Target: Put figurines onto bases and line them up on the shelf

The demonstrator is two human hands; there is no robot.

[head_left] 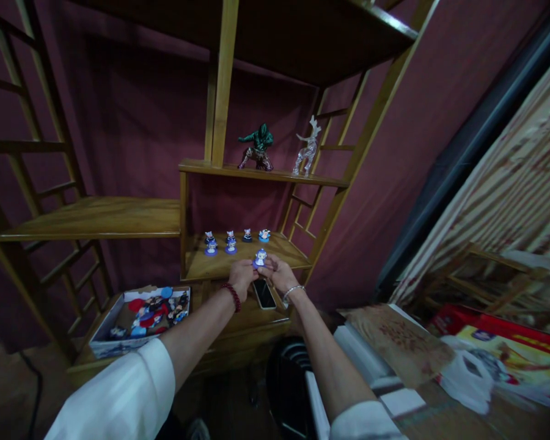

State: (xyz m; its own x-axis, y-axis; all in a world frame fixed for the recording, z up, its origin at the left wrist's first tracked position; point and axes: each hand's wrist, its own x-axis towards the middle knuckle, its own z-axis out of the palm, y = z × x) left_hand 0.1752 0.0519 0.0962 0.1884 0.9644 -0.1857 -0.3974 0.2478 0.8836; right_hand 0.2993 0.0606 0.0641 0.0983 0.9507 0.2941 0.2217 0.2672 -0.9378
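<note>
Between my two hands is a small purple-and-white figurine (260, 259) on a round purple base, at the front edge of the lower shelf (201, 267). My left hand (242, 273) grips it from the left, and my right hand (279, 273) closes on its right side. Behind it on that shelf stand two similar purple figurines, one (211, 247) at the left and one (230, 245) beside it. A back row holds several small figurines, among them a blue-based one (264, 235). Below my hands lies a phone (264, 294) with a dark screen.
A dark green crouching statue (258, 148) and a clear antlered statue (307, 148) stand on the shelf above. At lower left, an open box (105, 348) holds several jumbled figurines. A black stool (291, 385), cardboard (394, 342) and a white plastic bag (467, 376) are at right.
</note>
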